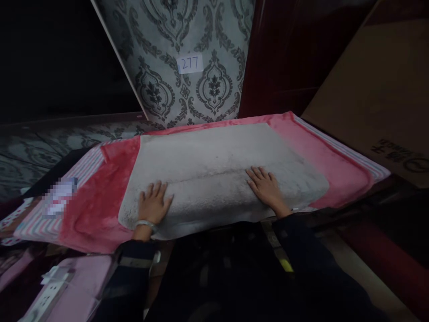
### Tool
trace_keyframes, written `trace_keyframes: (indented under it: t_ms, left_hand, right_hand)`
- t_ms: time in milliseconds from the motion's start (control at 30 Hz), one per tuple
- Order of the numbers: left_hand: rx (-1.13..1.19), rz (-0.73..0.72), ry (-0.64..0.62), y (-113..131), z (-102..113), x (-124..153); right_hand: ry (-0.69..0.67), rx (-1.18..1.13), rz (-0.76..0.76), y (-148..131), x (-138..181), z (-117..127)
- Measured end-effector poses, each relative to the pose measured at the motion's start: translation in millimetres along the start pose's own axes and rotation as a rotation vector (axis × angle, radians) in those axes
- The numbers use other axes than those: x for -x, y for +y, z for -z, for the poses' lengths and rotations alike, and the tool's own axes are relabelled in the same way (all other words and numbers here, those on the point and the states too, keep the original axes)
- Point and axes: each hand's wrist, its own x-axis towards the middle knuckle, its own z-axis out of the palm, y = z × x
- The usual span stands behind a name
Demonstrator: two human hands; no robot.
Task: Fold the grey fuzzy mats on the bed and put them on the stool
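A greyish-white cloth point(208, 152) with dark smudges and a crease across its middle lies spread over a pink and red plush blanket point(321, 161). Its near edge hangs over the front of the surface. My left hand point(153, 203) rests on the cloth near its left front part, fingers spread, a bracelet on the wrist. My right hand point(264, 185) lies flat on the cloth farther right, fingers apart and pointing at the crease. Neither hand grips anything.
Striped fabric point(362, 163) shows under the blanket at both ends. A large cardboard box point(378, 94) leans at the right. At the left is a dark screen point(63, 62); a white power strip point(50, 290) sits below. Behind stands a patterned wall point(214, 85) bearing a paper point(190, 63) marked 277.
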Motion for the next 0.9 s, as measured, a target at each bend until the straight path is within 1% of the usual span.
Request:
trace_keyframes:
  t_ms: [67,133,233,300,333,367,400,433,533,567,600,633,667,733,900]
  left_hand:
    - [-0.003,0.082,-0.014,-30,1,1]
    - [0.011,0.13,-0.042,-50,3,2]
    - [0.028,0.161,-0.073,-61,4,1]
    - [0.026,0.174,-0.07,-60,4,0]
    - [0.025,0.18,-0.063,-58,4,0]
    - [0.025,0.186,-0.057,-57,4,0]
    - [0.026,0.191,-0.053,-56,4,0]
    - [0.028,0.192,-0.051,-56,4,-1]
    - [0.033,0.186,-0.055,-57,3,-1]
    - [0.034,0.181,-0.056,-58,3,-2]
    - [0.034,0.174,-0.054,-59,2,-2]
    - [0.033,0.168,-0.051,-61,2,-2]
    - [0.031,0.163,-0.048,-63,2,-3]
    - [0.02,0.158,-0.042,-66,0,-4]
    - [-0.032,0.151,-0.015,-69,-6,-9]
  right_hand:
    - [-0.024,0.0,0.025,13,-2,-3]
    - [-0.043,0.001,0.018,33,-3,-6]
    - [-0.045,0.006,-0.108,65,-3,-4]
    - [-0.037,0.008,-0.214,70,-1,0]
    - [-0.031,0.007,-0.241,64,1,3]
    - [-0.023,0.001,-0.234,53,3,6]
    - [-0.017,-0.009,-0.195,38,6,7]
    - [-0.006,-0.022,-0.11,19,8,8]
    - [-0.007,-0.069,0.254,-36,15,6]
    - [0.001,-0.076,0.34,-47,17,5]
    - [0.01,-0.078,0.391,-52,17,3]
    - [0.022,-0.075,0.402,-51,15,3]
    - [0.033,-0.067,0.377,-43,13,2]
    - [0.034,-0.034,0.263,-11,6,4]
    - [-0.031,0.069,-0.13,101,2,14]
